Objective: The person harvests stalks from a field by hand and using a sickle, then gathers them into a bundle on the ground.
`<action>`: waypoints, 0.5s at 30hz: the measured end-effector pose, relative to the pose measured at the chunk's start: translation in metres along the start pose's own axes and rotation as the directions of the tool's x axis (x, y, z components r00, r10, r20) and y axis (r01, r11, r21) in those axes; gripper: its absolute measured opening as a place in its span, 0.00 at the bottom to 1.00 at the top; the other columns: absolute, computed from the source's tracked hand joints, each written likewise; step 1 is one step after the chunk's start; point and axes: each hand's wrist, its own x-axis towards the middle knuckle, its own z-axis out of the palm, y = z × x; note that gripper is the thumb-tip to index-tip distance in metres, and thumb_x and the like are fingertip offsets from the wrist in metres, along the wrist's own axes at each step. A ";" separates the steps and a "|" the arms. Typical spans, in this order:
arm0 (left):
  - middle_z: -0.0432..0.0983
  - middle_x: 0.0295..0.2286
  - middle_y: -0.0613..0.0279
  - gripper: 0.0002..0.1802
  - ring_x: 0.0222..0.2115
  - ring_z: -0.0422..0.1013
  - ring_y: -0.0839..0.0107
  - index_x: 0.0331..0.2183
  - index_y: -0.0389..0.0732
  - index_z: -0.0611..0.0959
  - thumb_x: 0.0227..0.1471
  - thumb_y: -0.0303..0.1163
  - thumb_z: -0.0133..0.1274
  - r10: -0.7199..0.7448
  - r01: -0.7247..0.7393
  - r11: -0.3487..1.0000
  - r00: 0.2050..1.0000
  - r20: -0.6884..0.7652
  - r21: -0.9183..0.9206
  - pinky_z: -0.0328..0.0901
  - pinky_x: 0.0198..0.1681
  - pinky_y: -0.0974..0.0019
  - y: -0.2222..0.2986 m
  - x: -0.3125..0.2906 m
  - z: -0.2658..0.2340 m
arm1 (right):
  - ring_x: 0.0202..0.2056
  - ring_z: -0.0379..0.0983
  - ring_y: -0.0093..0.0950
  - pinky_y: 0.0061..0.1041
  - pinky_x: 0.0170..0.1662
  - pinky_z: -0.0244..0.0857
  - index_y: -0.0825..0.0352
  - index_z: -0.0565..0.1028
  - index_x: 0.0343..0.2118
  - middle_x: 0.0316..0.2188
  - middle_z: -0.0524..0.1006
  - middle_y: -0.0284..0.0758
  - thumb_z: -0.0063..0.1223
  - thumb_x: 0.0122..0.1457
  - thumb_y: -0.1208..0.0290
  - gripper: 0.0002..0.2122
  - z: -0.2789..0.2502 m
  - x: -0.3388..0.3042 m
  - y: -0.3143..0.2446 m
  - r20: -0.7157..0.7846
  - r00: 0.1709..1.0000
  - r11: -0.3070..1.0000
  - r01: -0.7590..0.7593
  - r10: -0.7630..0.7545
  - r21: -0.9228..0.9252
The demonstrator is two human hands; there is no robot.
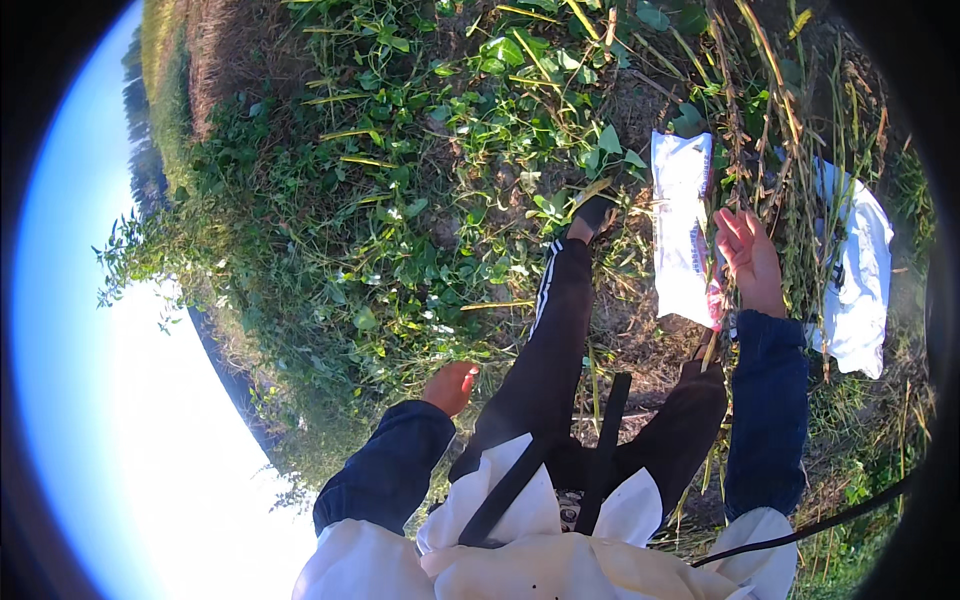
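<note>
My right hand (750,262) is palm up with its fingers stretched out and holds nothing I can see. It is beside a bundle of dry stalks with pods (765,120) and a white printed plastic sack (680,225). White sheeting (862,270) also shows on the stalks' far right side; whether it is the same sack is hidden by the stalks. A pink-red edge shows at the sack's lower corner. Away from these, my left hand (452,388) hangs by my left thigh. Its fingers are curled in, with nothing visible in them.
Green leafy vines (430,200) cover the ground at left and ahead, with yellowish cut stems among them. My dark shoe (595,215) stands left of the sack. Dark straps (605,450) and a black cord (810,525) cross my front. Dry grass (235,60) grows at the far left.
</note>
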 end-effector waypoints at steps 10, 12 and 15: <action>0.77 0.28 0.55 0.11 0.32 0.74 0.58 0.35 0.45 0.79 0.46 0.35 0.53 -0.321 0.395 0.882 0.903 0.286 -0.256 0.67 0.36 0.58 0.019 -0.264 0.245 | 0.46 0.72 0.31 0.29 0.45 0.66 0.64 0.70 0.29 0.35 0.77 0.35 0.46 0.61 0.63 0.10 -0.124 -0.048 -0.063 0.032 0.997 0.890 -0.043 0.065 -0.455; 0.77 0.28 0.54 0.12 0.32 0.74 0.58 0.35 0.44 0.79 0.45 0.34 0.53 -0.279 0.368 0.812 0.926 0.253 -0.452 0.67 0.36 0.58 0.038 -0.296 0.291 | 0.47 0.70 0.28 0.30 0.46 0.67 0.62 0.67 0.24 0.38 0.76 0.34 0.43 0.62 0.64 0.11 -0.152 -0.075 -0.080 -0.123 0.991 0.746 -0.043 -0.053 -0.665; 0.76 0.28 0.49 0.13 0.32 0.74 0.55 0.35 0.41 0.78 0.46 0.36 0.52 -0.260 0.334 0.753 0.943 0.210 -0.567 0.65 0.35 0.58 0.074 -0.268 0.264 | 0.46 0.67 0.30 0.34 0.48 0.66 0.68 0.67 0.46 0.45 0.70 0.35 0.46 0.59 0.66 0.15 -0.251 -0.100 -0.132 -0.112 0.993 0.809 -0.029 -0.046 -0.587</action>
